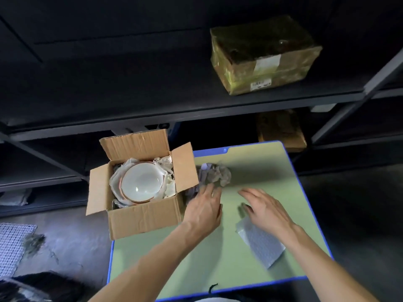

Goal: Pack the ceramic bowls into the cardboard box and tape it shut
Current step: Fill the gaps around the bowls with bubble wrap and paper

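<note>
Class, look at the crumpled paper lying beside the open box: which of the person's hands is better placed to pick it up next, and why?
Probably the left hand: its fingertips already reach the crumpled paper beside the cardboard box. The right hand hovers farther away, near the bubble wrap.

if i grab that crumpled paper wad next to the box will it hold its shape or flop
The crumpled paper wad looks creased and bunched, so it would probably keep its lumpy shape yet squash easily. It likely weighs very little. On the smooth green tabletop it would probably slide rather than roll.
</note>
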`<move>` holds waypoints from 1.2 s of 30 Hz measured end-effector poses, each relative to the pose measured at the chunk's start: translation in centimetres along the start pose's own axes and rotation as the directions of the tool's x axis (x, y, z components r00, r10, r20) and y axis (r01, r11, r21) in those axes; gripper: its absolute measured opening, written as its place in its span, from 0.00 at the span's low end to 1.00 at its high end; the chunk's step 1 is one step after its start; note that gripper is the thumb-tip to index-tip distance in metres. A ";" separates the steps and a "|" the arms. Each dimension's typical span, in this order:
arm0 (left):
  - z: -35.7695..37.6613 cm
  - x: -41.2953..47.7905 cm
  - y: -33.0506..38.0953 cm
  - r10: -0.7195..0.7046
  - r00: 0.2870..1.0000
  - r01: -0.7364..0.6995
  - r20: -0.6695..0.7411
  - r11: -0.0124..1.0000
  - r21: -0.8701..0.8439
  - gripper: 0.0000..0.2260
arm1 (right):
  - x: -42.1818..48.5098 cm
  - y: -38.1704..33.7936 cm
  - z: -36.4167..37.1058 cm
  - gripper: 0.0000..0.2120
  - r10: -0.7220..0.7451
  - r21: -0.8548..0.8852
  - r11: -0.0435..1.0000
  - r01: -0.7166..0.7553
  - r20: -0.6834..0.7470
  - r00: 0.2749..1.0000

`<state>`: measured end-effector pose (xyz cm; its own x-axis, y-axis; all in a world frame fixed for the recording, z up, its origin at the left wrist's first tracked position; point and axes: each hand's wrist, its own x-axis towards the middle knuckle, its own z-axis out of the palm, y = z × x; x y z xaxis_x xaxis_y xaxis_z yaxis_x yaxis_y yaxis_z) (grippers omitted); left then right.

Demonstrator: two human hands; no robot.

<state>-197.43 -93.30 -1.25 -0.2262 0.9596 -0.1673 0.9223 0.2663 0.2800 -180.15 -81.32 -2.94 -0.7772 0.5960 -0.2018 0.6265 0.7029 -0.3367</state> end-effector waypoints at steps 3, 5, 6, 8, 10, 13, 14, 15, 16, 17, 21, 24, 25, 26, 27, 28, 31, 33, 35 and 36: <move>0.1 2.5 -0.1 -0.051 0.998 0.050 0.023 0.998 0.032 0.22 | 1.4 0.1 -0.2 0.23 0.039 0.004 0.999 -0.039 0.035 0.999; 0.0 4.5 -0.1 -0.059 0.996 0.048 0.069 0.987 0.151 0.25 | 2.4 0.1 -0.2 0.23 0.048 0.022 0.999 -0.049 0.043 0.998; -0.1 5.5 0.0 -0.072 0.991 0.044 0.112 0.972 0.231 0.27 | 3.0 0.2 -0.1 0.24 0.055 0.027 0.998 -0.056 0.055 0.997; -0.2 7.0 0.0 -0.125 0.980 0.075 0.157 0.954 0.290 0.29 | 4.1 0.4 0.1 0.25 0.077 0.023 0.997 -0.080 0.102 0.992; 0.3 7.6 0.0 -0.133 0.980 0.092 0.149 0.963 0.254 0.28 | 5.3 0.4 0.2 0.27 0.115 0.010 0.993 -0.118 0.154 0.981; 1.6 7.3 -0.1 -0.138 0.978 0.114 0.158 0.982 0.150 0.25 | 7.6 0.1 0.7 0.33 0.166 0.030 0.984 -0.175 0.189 0.968; 2.0 7.0 -0.2 -0.138 0.980 0.122 0.143 0.986 0.116 0.24 | 8.5 0.1 1.1 0.35 0.176 0.042 0.981 -0.187 0.193 0.965; 2.3 6.9 -0.3 -0.132 0.984 0.123 0.122 0.989 0.079 0.22 | 9.4 0.0 1.5 0.37 0.183 0.050 0.979 -0.197 0.202 0.962; 2.5 6.8 -0.4 -0.127 0.986 0.123 0.104 0.991 0.042 0.20 | 10.3 0.0 2.1 0.37 0.184 0.050 0.979 -0.199 0.213 0.960; 2.8 6.7 -0.7 -0.123 0.989 0.122 0.085 0.992 0.015 0.19 | 11.1 0.1 2.7 0.37 0.182 0.035 0.980 -0.195 0.237 0.954; 2.7 6.1 -1.8 -0.090 0.995 0.093 0.047 0.994 -0.057 0.16 | 11.8 0.0 3.8 0.25 0.217 -0.020 0.976 -0.218 0.218 0.951; 2.9 6.0 -2.0 -0.083 0.995 0.088 0.049 0.991 -0.102 0.20 | 10.4 0.0 4.1 0.20 0.255 0.013 0.966 -0.259 0.131 0.958; 3.0 6.0 -2.0 -0.087 0.995 0.092 0.044 0.990 -0.110 0.21 | 9.7 0.1 4.2 0.20 0.257 0.048 0.963 -0.264 0.119 0.959; 3.1 6.0 -2.0 -0.092 0.995 0.095 0.039 0.990 -0.106 0.21 | 9.1 0.3 4.2 0.19 0.258 0.103 0.958 -0.269 0.112 0.960; 3.3 5.9 -1.9 -0.092 0.995 0.094 0.031 0.992 -0.086 0.20 | 8.6 0.5 4.1 0.19 0.266 0.159 0.946 -0.282 0.110 0.958; 3.2 5.8 -1.7 -0.085 0.996 0.087 0.030 0.993 -0.074 0.20 | 8.0 0.7 3.8 0.18 0.282 0.208 0.931 -0.299 0.111 0.953; 2.6 5.1 -1.1 -0.047 0.998 0.054 0.051 0.990 -0.131 0.20 | 6.4 0.8 1.8 0.17 0.304 0.296 0.899 -0.324 0.112 0.946; 2.0 4.3 -0.6 -0.023 0.999 0.030 0.033 0.973 -0.228 0.21 | 5.2 0.6 0.3 0.14 0.240 0.347 0.901 -0.259 0.097 0.966; 1.2 3.5 -0.1 0.017 1.000 -0.018 -0.004 0.951 -0.307 0.23 | 4.1 0.1 -1.1 0.11 0.140 0.340 0.926 -0.162 0.087 0.986; 0.8 3.1 0.2 0.036 0.999 -0.043 -0.025 0.942 -0.333 0.24 | 3.7 -0.3 -1.7 0.11 0.088 0.331 0.937 -0.111 0.084 0.993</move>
<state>-197.69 -90.40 -2.51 -0.2003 0.9707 -0.1330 0.7740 0.2400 0.5859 -183.10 -78.69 -1.98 -0.7212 0.6206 -0.3076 0.6541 0.4640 -0.5974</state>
